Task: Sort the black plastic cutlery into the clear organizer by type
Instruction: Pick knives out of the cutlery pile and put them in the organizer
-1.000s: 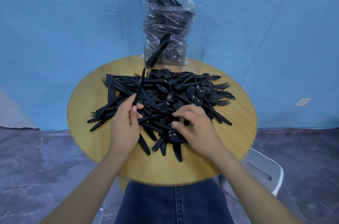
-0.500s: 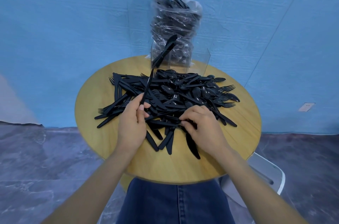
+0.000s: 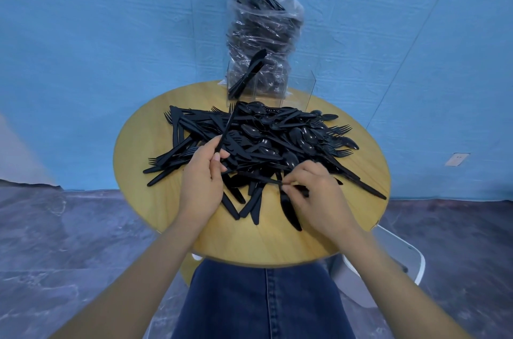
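Note:
A heap of black plastic cutlery (image 3: 266, 141), forks, spoons and knives mixed, covers the round wooden table (image 3: 138, 150). My left hand (image 3: 202, 180) holds a black fork (image 3: 227, 128) by its handle, tines pointing up and away. At the heap's near edge my right hand (image 3: 319, 194) pinches the thin handle of a black piece (image 3: 261, 178) lying in the pile; its type is hidden. The clear organizer (image 3: 297, 89) stands at the table's far edge, with a few black pieces (image 3: 248, 73) leaning in its left compartment.
Behind the organizer a clear plastic bag (image 3: 263, 30) stuffed with black cutlery leans against the blue wall. Loose knives (image 3: 288, 208) lie near the table's front edge. A white chair (image 3: 399, 263) stands low on the right.
My right hand slid right and toward me along the heap's near edge and now pinches a thin handle. My left hand keeps holding the fork upright.

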The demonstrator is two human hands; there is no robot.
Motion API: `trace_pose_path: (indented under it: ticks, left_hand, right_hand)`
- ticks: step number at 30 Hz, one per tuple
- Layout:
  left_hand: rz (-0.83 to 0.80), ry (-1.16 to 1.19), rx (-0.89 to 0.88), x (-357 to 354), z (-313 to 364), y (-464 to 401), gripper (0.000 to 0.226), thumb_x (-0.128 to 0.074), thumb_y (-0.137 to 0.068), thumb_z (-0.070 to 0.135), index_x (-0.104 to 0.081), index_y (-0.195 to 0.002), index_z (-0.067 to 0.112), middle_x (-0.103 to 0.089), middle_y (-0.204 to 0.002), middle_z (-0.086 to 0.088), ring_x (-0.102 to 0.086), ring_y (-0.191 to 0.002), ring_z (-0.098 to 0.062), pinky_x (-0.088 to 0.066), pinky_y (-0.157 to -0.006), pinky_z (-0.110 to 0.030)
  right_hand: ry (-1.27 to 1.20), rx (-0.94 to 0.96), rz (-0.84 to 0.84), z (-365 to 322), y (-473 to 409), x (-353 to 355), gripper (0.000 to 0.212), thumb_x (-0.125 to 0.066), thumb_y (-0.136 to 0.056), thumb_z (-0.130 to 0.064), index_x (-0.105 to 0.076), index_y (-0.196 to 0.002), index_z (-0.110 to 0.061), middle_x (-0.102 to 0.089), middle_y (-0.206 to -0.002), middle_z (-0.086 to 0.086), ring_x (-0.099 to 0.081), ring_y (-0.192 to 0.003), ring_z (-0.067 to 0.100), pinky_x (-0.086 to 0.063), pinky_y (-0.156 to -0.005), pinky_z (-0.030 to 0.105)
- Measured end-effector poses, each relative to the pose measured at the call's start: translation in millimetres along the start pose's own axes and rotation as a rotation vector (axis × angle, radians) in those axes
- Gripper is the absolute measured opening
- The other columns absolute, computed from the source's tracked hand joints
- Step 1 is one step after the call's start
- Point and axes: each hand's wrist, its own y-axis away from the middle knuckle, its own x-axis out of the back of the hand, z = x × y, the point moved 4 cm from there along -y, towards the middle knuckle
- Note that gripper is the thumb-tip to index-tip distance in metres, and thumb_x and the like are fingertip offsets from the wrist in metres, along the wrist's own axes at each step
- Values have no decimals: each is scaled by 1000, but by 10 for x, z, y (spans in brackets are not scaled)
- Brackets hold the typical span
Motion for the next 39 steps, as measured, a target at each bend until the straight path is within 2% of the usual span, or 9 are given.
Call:
trace_pose_path:
  ticks: [2,9,15,20,23,30,32,36,39]
  left_hand:
    - [1,-13,-15,-2,15,3,39,-35,-100,10,-44,-138,16,-57,-103,7,-52,-76,0,-36,-70,2]
    - [8,-53,-58,2,28,11,38,-35,-100,10,-45,-137,13,-58,-103,5,-52,-74,0,-36,-69,2]
    - [0,-91,-82,-9,36,13,39,-35,-100,10,-44,-138,13,-57,-104,5,-52,-75,1,-38,-69,0]
    - [-5,-107,-99,-14,53,27,39,-35,-100,9,-44,-138,14,-56,-104,5,-51,-75,1,-37,-68,0]
    - [-6,-120,-111,-17,50,26,39,-35,-100,9,-44,-138,14,-57,-104,4,-51,-75,1,-37,-68,-2]
    - [-20,-153,-160,-25,96,45,39,-35,-100,9,-44,-138,14,-56,-104,7,-52,-77,1,-37,-70,-7]
    - [-17,-151,-173,-29,102,45,39,-35,-100,9,-44,-138,13,-57,-105,6,-52,-78,0,-38,-71,-8]
    - [-32,-150,-212,-32,125,67,39,-36,-100,7,-45,-137,12,-58,-105,4,-53,-77,-1,-39,-72,-11]
    - [-42,-145,-231,-32,149,99,38,-36,-100,6,-45,-137,11,-58,-104,3,-53,-77,0,-39,-72,-8]
  right_hand:
    - [-24,41,-98,-37,134,-54,16,-62,-90,-20,-69,-103,-15,-58,-103,-7,-47,-99,7,-35,-84,11]
    - [-114,125,-257,-110,351,-199,29,-53,-95,-23,-64,-120,-14,-57,-123,-4,-49,-115,11,-39,-98,21]
    - [-8,262,-329,-193,317,-238,38,-43,-92,-6,-61,-124,-10,-58,-129,5,-51,-118,25,-42,-99,31]
    - [40,245,-292,-93,301,-194,46,-45,-92,4,-54,-133,-15,-54,-134,1,-47,-117,25,-45,-97,37]
    - [52,281,-364,-132,318,-247,53,-44,-87,10,-56,-131,-19,-52,-137,-2,-43,-120,23,-43,-98,36]
    - [-82,312,-207,-21,499,-94,39,-37,-89,-21,-72,-106,-14,-66,-114,1,-59,-100,19,-53,-82,33]
    - [-122,277,-221,9,541,-74,38,-43,-92,-32,-67,-115,-16,-60,-124,-3,-53,-111,14,-47,-92,30]
    - [-44,279,-427,11,608,-115,68,-44,-84,-64,-45,-140,-26,-37,-146,-13,-25,-131,1,-23,-107,17]
    - [-57,318,-432,-13,623,-108,66,-60,-82,-58,-47,-138,-27,-39,-145,-13,-26,-129,1,-23,-106,16]
